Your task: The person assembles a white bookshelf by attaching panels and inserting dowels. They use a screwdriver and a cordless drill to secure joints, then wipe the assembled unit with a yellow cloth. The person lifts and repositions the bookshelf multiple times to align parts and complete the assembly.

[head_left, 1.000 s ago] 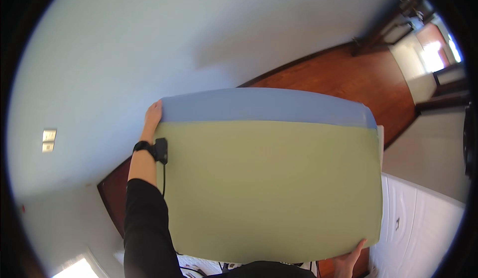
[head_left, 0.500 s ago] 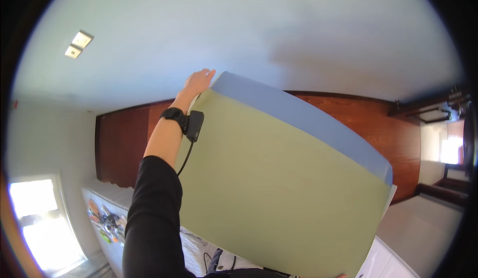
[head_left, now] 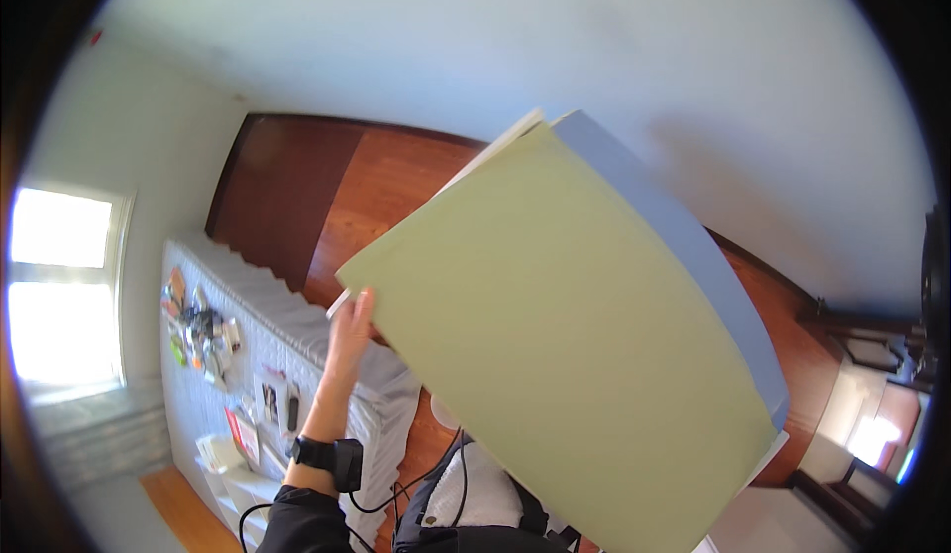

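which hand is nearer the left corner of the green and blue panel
Left. The left hand is at the left corner of the green and blue panel, holding its edge; the right hand isn't visible, so its place can't be told.

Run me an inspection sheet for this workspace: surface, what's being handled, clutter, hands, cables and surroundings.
Surface: pale cover at left, items lying on it
Things in hand: large green-and-blue panel, held tilted
Clutter: cluster of small mixed items, too small to identify
Hands: left hand at the panel's edge near its left corner; right hand not in view
Cables: black cable near the left wrist
Surroundings: bright window, pale wall, brown floor
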`<control>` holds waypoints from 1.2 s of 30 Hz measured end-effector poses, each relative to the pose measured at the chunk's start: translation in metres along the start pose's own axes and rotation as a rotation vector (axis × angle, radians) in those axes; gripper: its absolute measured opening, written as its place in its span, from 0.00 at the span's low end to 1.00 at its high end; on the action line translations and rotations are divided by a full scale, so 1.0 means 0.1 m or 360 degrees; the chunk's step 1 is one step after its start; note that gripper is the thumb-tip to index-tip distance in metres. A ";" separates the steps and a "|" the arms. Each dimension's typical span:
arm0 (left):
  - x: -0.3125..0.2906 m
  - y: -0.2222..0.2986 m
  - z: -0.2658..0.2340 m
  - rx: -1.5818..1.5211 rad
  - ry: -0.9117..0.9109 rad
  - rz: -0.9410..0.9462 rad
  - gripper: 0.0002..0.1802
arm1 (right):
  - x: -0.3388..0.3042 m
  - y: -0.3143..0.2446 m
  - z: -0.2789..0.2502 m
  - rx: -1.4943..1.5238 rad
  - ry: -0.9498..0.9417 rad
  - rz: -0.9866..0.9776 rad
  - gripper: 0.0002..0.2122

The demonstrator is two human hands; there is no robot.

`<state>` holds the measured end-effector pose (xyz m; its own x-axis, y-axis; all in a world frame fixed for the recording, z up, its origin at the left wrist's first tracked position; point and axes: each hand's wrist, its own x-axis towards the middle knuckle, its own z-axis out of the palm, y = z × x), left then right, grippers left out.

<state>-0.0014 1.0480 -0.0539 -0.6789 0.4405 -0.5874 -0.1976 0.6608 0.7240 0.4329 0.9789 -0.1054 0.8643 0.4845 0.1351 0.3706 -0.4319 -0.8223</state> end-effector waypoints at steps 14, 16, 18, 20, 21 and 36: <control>0.28 -1.17 0.43 -0.1357 -0.0513 0.0116 0.23 | 0.93 1.77 -0.52 0.0172 -0.0710 0.1720 0.28; 0.36 -1.30 0.45 -0.1442 -0.0575 0.0125 0.25 | 1.03 1.90 -0.45 0.0173 -0.0738 0.2016 0.26; 0.45 -1.40 0.46 -0.1528 -0.0648 0.0097 0.24 | 1.08 1.98 -0.38 0.0195 -0.0716 0.2225 0.25; 0.51 -1.48 0.49 -0.1637 -0.0678 0.0023 0.22 | 1.11 2.03 -0.33 0.0211 -0.0677 0.2349 0.23; 0.53 -1.50 0.51 -0.1663 -0.0656 0.0006 0.22 | 1.11 2.04 -0.30 0.0213 -0.0660 0.2394 0.23; 0.48 -1.36 0.49 -0.1701 -0.0576 -0.0188 0.17 | 1.09 0.72 -0.19 -0.0938 -0.1292 0.2197 0.24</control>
<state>0.0279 1.0091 -0.1981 -0.4057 0.6744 -0.6169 -0.8672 -0.0709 0.4929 0.5606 0.9861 -0.1396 0.3140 -0.3095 -0.8976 -0.2216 -0.9432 0.2477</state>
